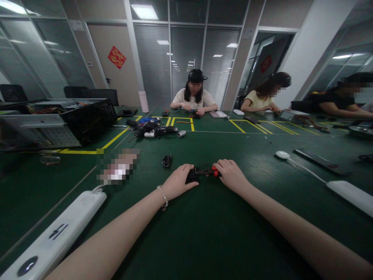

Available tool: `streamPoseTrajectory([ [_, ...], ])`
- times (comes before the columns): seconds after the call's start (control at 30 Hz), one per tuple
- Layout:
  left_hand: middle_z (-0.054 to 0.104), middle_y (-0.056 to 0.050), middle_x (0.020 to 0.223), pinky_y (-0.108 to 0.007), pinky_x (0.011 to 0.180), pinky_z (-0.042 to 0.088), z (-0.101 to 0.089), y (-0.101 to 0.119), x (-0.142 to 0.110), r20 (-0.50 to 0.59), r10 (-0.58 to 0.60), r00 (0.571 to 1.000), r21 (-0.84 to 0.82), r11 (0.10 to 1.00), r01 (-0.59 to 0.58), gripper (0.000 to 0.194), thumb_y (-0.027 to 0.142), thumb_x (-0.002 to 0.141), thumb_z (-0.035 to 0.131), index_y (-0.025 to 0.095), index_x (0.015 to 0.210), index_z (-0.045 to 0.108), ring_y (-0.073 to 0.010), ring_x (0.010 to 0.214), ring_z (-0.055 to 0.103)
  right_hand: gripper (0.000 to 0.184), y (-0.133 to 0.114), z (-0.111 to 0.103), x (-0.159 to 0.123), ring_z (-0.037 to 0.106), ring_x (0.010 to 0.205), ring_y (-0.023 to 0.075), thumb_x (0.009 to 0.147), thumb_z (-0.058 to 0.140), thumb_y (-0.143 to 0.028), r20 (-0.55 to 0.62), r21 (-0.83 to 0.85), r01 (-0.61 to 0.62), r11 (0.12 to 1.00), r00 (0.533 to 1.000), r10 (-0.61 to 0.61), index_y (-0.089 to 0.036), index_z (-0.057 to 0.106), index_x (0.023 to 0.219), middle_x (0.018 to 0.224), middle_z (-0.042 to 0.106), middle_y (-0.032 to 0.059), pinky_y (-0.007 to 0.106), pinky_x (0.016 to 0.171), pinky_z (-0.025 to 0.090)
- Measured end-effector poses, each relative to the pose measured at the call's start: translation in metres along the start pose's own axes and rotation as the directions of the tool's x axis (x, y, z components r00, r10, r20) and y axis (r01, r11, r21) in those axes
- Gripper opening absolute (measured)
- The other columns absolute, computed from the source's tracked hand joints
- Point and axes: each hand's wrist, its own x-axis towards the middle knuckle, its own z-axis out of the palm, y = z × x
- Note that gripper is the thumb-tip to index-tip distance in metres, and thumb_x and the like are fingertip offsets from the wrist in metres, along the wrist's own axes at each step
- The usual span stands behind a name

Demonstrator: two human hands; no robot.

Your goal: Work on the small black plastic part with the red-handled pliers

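My left hand (180,180), with a beaded bracelet at the wrist, is closed around a small black part (192,175) at the middle of the green table. Pliers (206,172) with dark jaws and red grips are in my right hand (232,173), whose fingers wrap around the grips. The jaws point left and reach the black part; whether they pinch a piece of it is too small to tell. Left of my left hand, a second small black part (167,161) lies on the table.
Behind my hands lies a heap of tools and cables (151,127) beside a small grey cylinder (181,133). An opened computer case (58,120) stands at the left. White power strips (58,233) flank my arms. Several people sit across the table (221,144).
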Motion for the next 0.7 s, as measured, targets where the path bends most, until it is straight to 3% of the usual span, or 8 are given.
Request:
streamPoseTrajectory([
  [0.7, 0.048, -0.009, 0.116, -0.038, 0.09, 0.038, -0.0015, 0.0019, 0.0, 0.002, -0.007, 1.0, -0.012, 1.0, 0.007, 0.054, 0.042, 0.073, 0.057, 0.018, 0.117, 0.039, -0.0235, 0.105, 0.047, 0.036, -0.001, -0.0022, 0.0005, 0.049, 0.088, 0.0207, 0.064, 0.055, -0.01, -0.001, -0.017, -0.002, 1.0, 1.0, 0.002, -0.015, 0.054, 0.1, 0.095, 0.056, 0.0081, 0.034, 0.078, 0.034],
])
